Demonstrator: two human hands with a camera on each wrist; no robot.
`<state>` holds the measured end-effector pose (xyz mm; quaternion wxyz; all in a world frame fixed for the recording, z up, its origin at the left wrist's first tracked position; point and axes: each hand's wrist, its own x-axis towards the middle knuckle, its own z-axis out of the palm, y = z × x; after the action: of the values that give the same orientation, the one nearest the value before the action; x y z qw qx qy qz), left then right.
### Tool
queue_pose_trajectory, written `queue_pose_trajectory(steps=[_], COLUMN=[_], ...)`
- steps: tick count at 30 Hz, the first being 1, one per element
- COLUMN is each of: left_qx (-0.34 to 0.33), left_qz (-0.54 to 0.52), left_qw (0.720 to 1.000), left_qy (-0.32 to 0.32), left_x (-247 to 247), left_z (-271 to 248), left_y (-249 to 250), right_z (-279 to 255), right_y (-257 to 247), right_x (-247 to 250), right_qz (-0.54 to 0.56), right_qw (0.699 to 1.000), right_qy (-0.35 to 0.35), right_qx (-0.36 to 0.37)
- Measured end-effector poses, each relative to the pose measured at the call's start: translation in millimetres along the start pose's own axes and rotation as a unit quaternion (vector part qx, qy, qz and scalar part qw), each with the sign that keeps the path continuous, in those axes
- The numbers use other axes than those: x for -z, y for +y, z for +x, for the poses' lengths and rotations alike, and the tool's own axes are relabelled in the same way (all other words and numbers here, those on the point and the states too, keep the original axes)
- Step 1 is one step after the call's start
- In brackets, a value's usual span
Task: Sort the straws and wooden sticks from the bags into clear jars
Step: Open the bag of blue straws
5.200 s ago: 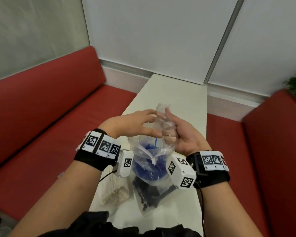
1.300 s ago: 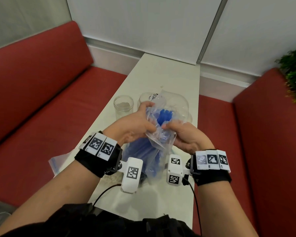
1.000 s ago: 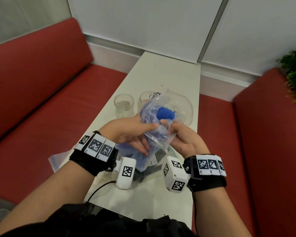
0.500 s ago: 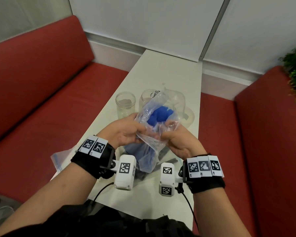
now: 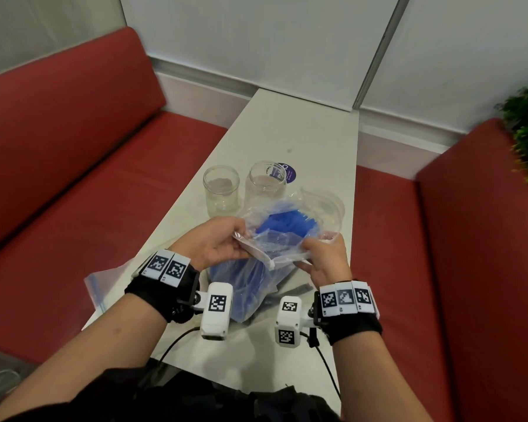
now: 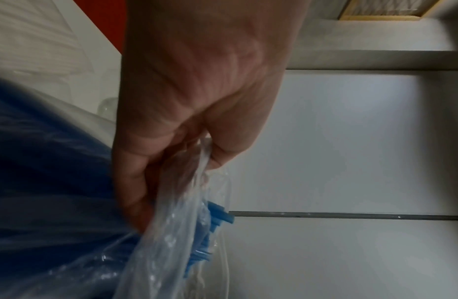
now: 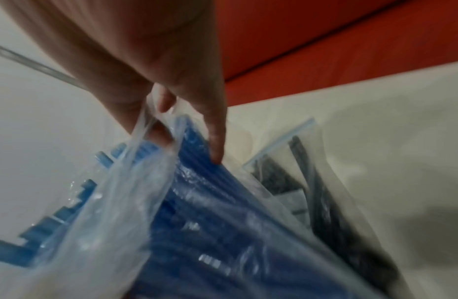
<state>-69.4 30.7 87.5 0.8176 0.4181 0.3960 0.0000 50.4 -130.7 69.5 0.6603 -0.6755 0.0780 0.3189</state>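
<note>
A clear plastic bag (image 5: 275, 251) full of blue straws (image 5: 284, 223) stands tilted on the white table (image 5: 293, 129). My left hand (image 5: 217, 242) pinches the bag's left rim and my right hand (image 5: 323, 257) pinches its right rim, holding the mouth spread. In the left wrist view the bag (image 6: 171, 232) runs out of the left hand (image 6: 192, 113), with straw ends (image 6: 217, 218) poking out. In the right wrist view the bag (image 7: 125, 202) hangs from the right hand (image 7: 171, 97), the straws (image 7: 197, 202) inside. Two clear jars (image 5: 221, 190) (image 5: 265, 185) stand beyond the bag.
A clear bowl-like container (image 5: 326, 205) sits behind the bag at the right. A zip bag of dark straws (image 7: 307, 182) lies under the blue one. Another flat bag (image 5: 104, 281) lies at the table's left edge. Red benches (image 5: 73, 184) flank the table.
The hands have moved apart along the rim, widening the bag's mouth. The bag has tipped further toward the jars and the straw tops show more.
</note>
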Motion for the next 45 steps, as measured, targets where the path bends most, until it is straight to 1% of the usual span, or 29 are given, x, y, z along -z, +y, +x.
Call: queue_pose_trajectory(steps=[2, 4, 6, 7, 8, 9, 11, 12, 13, 14, 17, 19, 21, 23, 24, 26, 28, 31, 34, 37, 38, 40, 43, 45], left_qx=[0.007, 0.007, -0.011, -0.024, -0.041, -0.063, -0.117, -0.142, -0.161, -0.178, -0.232, -0.243, -0.246, -0.267, -0.282, -0.316, -0.339, -0.355, -0.348, -0.302, -0.281, -0.263, -0.277, -0.266], left_qz=[0.012, 0.058, 0.144, 0.187, 0.227, 0.266, 0.334, 0.351, 0.353, 0.341, 0.257, 0.228, 0.225, 0.239, 0.247, 0.246, 0.224, 0.227, 0.215, 0.191, 0.19, 0.198, 0.186, 0.144], left_qw=[0.999, 0.996, 0.985, 0.978, 0.971, 0.962, 0.933, 0.922, 0.918, 0.92, 0.937, 0.943, 0.943, 0.933, 0.926, 0.912, 0.904, 0.896, 0.904, 0.932, 0.94, 0.944, 0.943, 0.953], left_qy=[-0.033, -0.069, -0.093, -0.088, -0.062, -0.019, 0.063, 0.082, 0.087, 0.08, 0.034, 0.005, -0.004, 0.016, 0.037, 0.092, 0.133, 0.142, 0.125, 0.055, 0.028, -0.005, -0.01, -0.006], left_x=[3, 7, 9, 10, 9, 10, 12, 13, 14, 14, 17, 18, 19, 19, 20, 24, 25, 25, 27, 28, 27, 26, 29, 31], left_z=[0, 0, -1, -2, -3, -2, 0, 3, 5, 8, 12, 14, 16, 19, 21, 24, 25, 27, 25, 26, 27, 27, 30, 34], left_y=[2, 6, 12, 15, 18, 19, 18, 16, 14, 13, 14, 17, 20, 21, 22, 23, 24, 21, 20, 18, 17, 17, 19, 19], right_z=[4, 6, 7, 7, 6, 4, -2, -4, -6, -5, -2, 2, 4, 4, 4, 5, 6, 8, 12, 17, 18, 19, 24, 29], right_y=[1, 1, 1, 3, 4, 4, 4, 4, 4, 4, 6, 8, 11, 14, 16, 16, 14, 9, 3, 1, 1, 1, 1, 7], right_x=[1, 1, 0, -1, -2, -5, -10, -12, -14, -15, -18, -20, -25, -32, -36, -42, -45, -47, -45, -47, -48, -49, -49, -50], right_qz=[0.049, 0.093, 0.114, 0.127, 0.134, 0.134, 0.116, 0.1, 0.08, 0.062, 0.026, 0.004, -0.013, -0.009, 0.004, 0.029, 0.029, -0.022, -0.027, -0.009, -0.006, 0.017, 0.049, 0.055], right_qw=[0.999, 0.995, 0.991, 0.986, 0.981, 0.976, 0.964, 0.958, 0.956, 0.959, 0.966, 0.963, 0.961, 0.959, 0.96, 0.963, 0.956, 0.948, 0.948, 0.96, 0.963, 0.967, 0.968, 0.972], right_qy=[0.004, -0.022, -0.072, -0.102, -0.133, -0.163, -0.233, -0.261, -0.275, -0.273, -0.257, -0.269, -0.276, -0.28, -0.275, -0.249, -0.248, -0.251, -0.222, -0.193, -0.195, -0.213, -0.236, -0.224], right_qx=[0.013, 0.003, -0.024, -0.037, -0.044, -0.049, -0.064, -0.068, -0.063, -0.05, -0.014, -0.006, 0.007, 0.031, 0.046, 0.099, 0.153, 0.195, 0.228, 0.201, 0.185, 0.138, 0.063, 0.035])
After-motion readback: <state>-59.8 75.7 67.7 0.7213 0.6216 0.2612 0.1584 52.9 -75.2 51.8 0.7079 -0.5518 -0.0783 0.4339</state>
